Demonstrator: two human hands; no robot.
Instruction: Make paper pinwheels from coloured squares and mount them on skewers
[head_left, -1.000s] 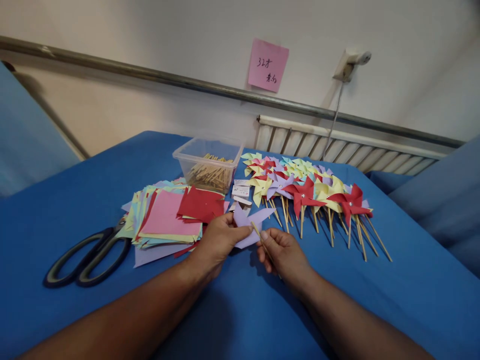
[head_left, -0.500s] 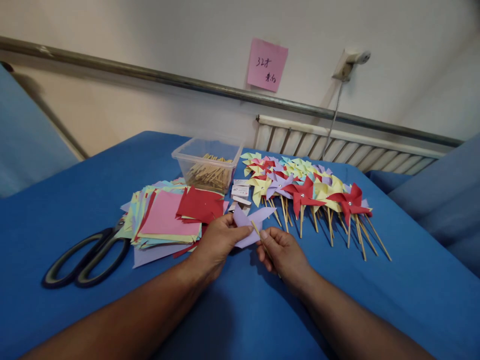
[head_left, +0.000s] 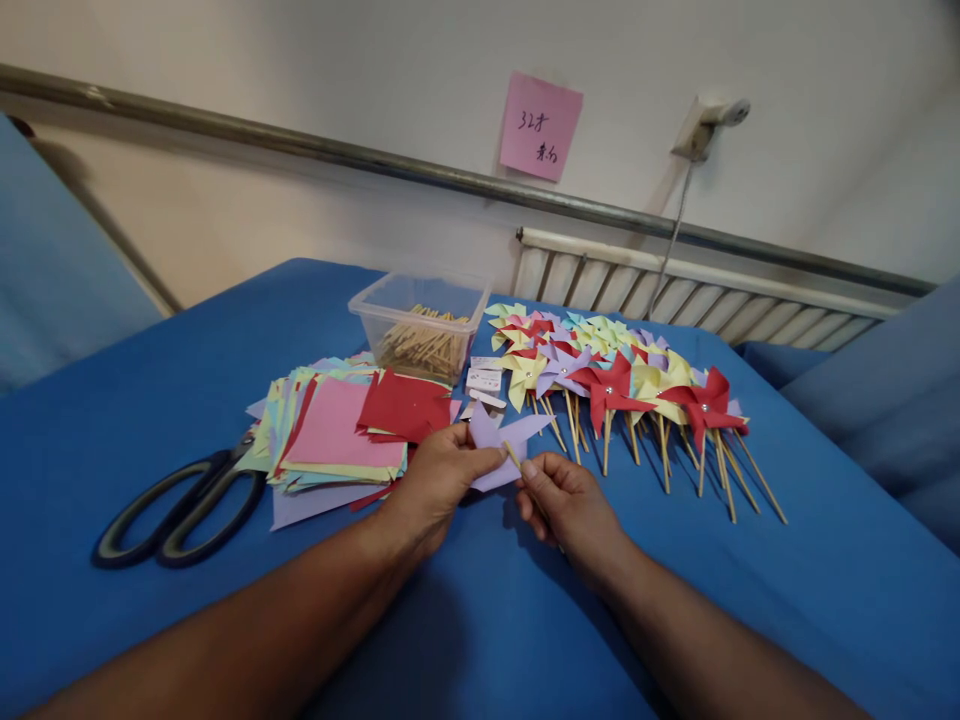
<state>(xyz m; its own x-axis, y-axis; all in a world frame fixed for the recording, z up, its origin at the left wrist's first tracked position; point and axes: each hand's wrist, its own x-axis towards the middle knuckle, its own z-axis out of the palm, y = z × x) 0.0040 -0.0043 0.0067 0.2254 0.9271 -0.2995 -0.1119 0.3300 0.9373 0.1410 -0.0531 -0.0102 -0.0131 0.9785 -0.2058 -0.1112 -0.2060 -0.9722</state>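
Change from earlier frames: both hands keep the same grasp and place as half a second and one second ago; the whole scene sits slightly higher and to the right, so only the view has shifted.
Left hand (head_left: pixel 439 478): forearm enters from lower left; palm turned inward, thumb on top; fingers (head_left: pixel 480 461) closed in a pinch on the lilac paper pinwheel (head_left: pixel 499 447).
Right hand (head_left: pixel 566 500): forearm enters from lower right; fingers curled narrowly around a thin wooden stick (head_left: pixel 514 459), whose tip meets the pinwheel's centre.
Lilac paper pinwheel: held just above the blue table (head_left: pixel 187 370), between the two hands, in front of the paper stack.
Paper squares (head_left: pixel 337 435): a loose stack of pink, red, yellow and lilac sheets, left of the hands.
Scissors (head_left: pixel 180 505): black-handled, lying flat at far left, blades under the stack's edge.
Clear plastic box (head_left: pixel 420 320): behind the stack, holding wooden sticks.
Finished pinwheels (head_left: pixel 622 385): rows on sticks, right of the box, sticks pointing toward the viewer.
Pink note (head_left: pixel 540 127): stuck on the wall above.
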